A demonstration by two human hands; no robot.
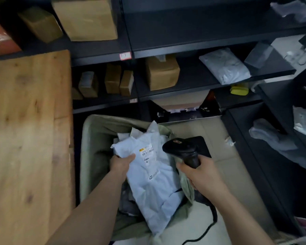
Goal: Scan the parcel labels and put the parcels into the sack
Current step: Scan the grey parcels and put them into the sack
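Above the open mouth of the olive cloth sack (94,138), the left hand (121,164) pinches a white plastic mailer parcel (154,183) by its left edge, label up, so the black handheld scanner (182,148), gripped in the right hand (201,175), can read it.

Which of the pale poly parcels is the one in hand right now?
The white parcel with the label facing up, gripped by the left hand over the sack; the others lie loose below it.
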